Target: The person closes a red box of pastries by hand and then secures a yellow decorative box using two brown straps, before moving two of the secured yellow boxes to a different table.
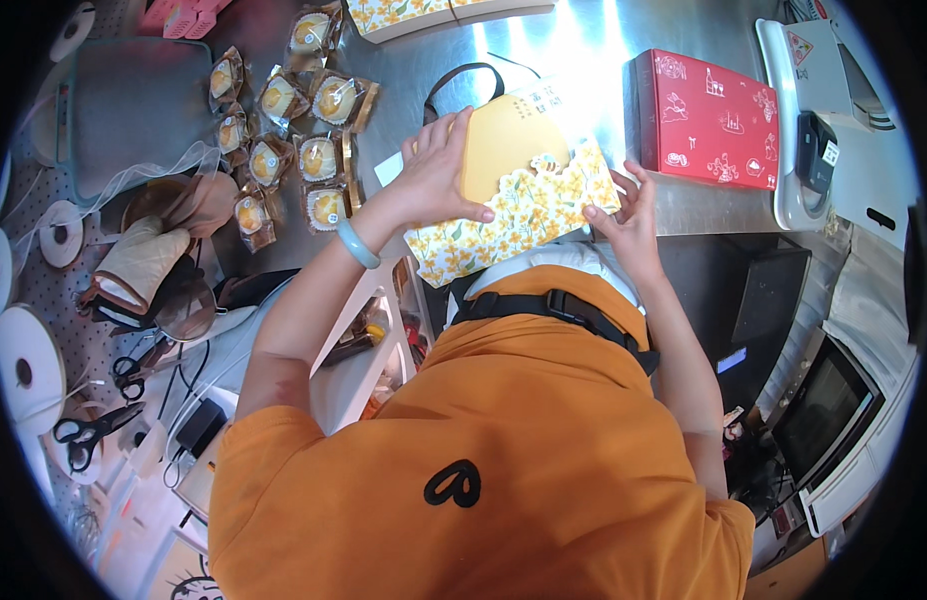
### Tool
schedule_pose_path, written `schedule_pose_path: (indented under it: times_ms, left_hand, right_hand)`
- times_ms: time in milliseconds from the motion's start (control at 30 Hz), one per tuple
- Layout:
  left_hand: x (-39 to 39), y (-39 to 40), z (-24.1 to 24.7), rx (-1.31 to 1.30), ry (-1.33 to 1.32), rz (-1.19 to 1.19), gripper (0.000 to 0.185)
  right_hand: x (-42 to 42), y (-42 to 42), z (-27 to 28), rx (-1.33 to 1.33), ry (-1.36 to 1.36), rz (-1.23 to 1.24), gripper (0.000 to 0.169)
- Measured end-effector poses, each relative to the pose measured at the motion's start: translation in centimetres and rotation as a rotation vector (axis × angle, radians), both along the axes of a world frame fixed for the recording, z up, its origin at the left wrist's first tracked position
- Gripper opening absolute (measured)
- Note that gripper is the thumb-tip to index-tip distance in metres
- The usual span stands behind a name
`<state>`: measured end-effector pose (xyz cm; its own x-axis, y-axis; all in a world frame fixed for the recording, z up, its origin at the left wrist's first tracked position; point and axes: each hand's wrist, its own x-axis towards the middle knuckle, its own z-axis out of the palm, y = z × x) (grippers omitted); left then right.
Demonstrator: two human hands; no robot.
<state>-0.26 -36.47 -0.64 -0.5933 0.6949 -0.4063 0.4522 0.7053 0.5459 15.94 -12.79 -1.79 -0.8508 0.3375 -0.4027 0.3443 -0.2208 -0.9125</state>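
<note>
A yellow gift box [508, 150] with a flowered cut-out front and a small bee figure lies tilted before me, close to the front edge of the metal table. My left hand [441, 176] grips its left side, thumb on the front and fingers along the far edge. At the lower right corner, my right hand [628, 210] holds it with the thumb in front and the other fingers spread at the edge. A dark ribbon handle [467, 71] loops up behind the box. Glare washes out its upper right part.
Several wrapped pastries [317, 157] stand at the left. A red printed box [711, 120] lies at the right beside a white scale-like device [782, 90]. Another flowered box [403, 16] is at the far edge. Scissors [95, 435] and ribbon rolls [29, 371] hang on the left pegboard.
</note>
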Motion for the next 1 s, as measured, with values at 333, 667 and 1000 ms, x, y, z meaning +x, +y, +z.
schedule_pose_path:
  times_ms: [333,667,1000]
  left_hand:
    - [1.4,0.0,0.4,-0.084,0.114,-0.034,0.146]
    - [3.2,0.7,2.2,0.106,0.293,0.028,0.134]
    - [3.4,2.4,3.9,0.125,0.334,-0.103,0.125]
  right_hand:
    - [-1.7,0.7,-0.8,-0.147,-0.13,0.056,0.073]
    - [-2.5,2.2,1.8,-0.066,-0.17,0.293,0.079]
    - [-1.7,2.6,3.3,0.031,-0.188,0.324,0.081]
